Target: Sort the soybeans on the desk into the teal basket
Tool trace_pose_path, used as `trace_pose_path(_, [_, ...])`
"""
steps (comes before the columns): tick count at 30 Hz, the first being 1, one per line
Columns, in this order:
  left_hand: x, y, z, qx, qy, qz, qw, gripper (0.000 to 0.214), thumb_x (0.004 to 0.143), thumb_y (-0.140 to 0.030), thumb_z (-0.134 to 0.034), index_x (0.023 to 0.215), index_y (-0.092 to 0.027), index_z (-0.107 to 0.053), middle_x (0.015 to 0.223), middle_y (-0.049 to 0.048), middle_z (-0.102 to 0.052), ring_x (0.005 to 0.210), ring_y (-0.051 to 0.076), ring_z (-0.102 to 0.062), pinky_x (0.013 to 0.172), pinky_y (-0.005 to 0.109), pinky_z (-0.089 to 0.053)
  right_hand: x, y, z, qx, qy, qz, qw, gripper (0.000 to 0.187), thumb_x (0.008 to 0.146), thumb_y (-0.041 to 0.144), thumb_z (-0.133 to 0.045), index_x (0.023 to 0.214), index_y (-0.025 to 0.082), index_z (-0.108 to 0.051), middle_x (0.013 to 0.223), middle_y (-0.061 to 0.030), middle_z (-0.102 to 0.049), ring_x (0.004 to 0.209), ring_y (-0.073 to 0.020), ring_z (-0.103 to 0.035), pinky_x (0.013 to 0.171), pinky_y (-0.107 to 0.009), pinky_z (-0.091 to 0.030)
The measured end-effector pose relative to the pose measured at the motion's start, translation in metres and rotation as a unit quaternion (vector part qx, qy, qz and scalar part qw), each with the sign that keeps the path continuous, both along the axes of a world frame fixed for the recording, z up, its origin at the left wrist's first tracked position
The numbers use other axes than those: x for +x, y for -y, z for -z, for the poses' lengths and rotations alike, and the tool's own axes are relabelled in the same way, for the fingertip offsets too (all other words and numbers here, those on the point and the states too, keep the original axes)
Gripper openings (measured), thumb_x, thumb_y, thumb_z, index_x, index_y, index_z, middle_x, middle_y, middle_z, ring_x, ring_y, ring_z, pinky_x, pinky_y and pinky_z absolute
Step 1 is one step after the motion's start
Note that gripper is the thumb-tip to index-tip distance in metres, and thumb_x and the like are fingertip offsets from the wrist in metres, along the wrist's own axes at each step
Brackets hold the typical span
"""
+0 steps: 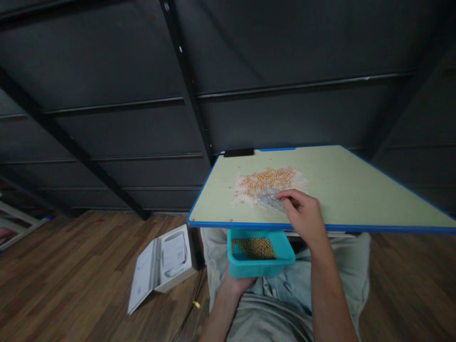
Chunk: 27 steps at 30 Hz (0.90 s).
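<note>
Under the table's front edge is a teal plastic tub (261,270), partly filled with small round yellow-brown pieces (261,248) that look like soybeans. My left hand (239,284) holds this tub from below, its fingers mostly hidden. On the pale table, orange-yellow round pieces (267,180) lie spread over a whitish, crinkled-looking patch (297,179). My right hand (302,209) is over the near right side of this patch, thumb and forefinger pinched together. A small bluish, see-through piece (272,196) shows at the fingertips; its kind is unclear.
The pale folding table (366,194) has a blue rim, with a few stray pieces near its left front corner. A flat black object (238,152) lies at its back left. On the wooden floor sits an open white box (174,256), with a cable (190,308) beside it. A dark panelled wall (285,118) stands behind.
</note>
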State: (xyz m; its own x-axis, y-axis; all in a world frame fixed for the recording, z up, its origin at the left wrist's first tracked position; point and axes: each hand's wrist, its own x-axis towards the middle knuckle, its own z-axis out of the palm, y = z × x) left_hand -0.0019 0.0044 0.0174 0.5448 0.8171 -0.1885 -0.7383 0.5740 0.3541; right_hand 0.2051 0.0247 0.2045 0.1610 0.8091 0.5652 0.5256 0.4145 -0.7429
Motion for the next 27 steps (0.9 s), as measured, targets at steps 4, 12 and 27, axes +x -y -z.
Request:
trace_pose_path(4, [0.001,0.002,-0.009,-0.03,-0.036,-0.008,0.999,0.046,0.1,-0.03,-0.04,0.135,-0.03,-0.07,0.137,0.004,-0.075,0.142,0.025,-0.058,0.125,0.05,-0.038,0.0,0.001,-0.001,-0.006,0.012,-0.014,1.0,0.022,0.089,0.019,-0.056,0.088,0.023,-0.078,0.095,-0.0055,-0.081,0.087,-0.0232,-0.074,0.074,-0.035,-0.052])
trace_pose_path(12, [0.003,0.003,-0.018,0.0,-0.029,-0.006,1.0,0.046,0.1,-0.028,-0.038,0.132,-0.031,-0.071,0.134,0.002,-0.076,0.141,0.024,-0.058,0.126,0.05,-0.037,0.001,0.006,-0.007,-0.024,0.029,-0.07,0.997,0.022,0.09,0.019,-0.056,0.087,0.024,-0.078,0.09,-0.0037,-0.081,0.08,-0.0207,-0.072,0.072,-0.033,-0.051])
trace_pose_path(27, [0.007,-0.003,-0.012,0.016,0.002,-0.005,1.0,0.048,0.1,-0.028,-0.036,0.133,-0.032,-0.071,0.133,0.0017,-0.077,0.139,0.019,-0.06,0.127,0.046,-0.033,0.0,0.019,-0.018,-0.046,0.007,-0.204,0.978,0.024,0.091,0.016,-0.058,0.089,0.026,-0.08,0.092,-0.0022,-0.081,0.088,-0.0202,-0.073,0.082,-0.036,-0.054])
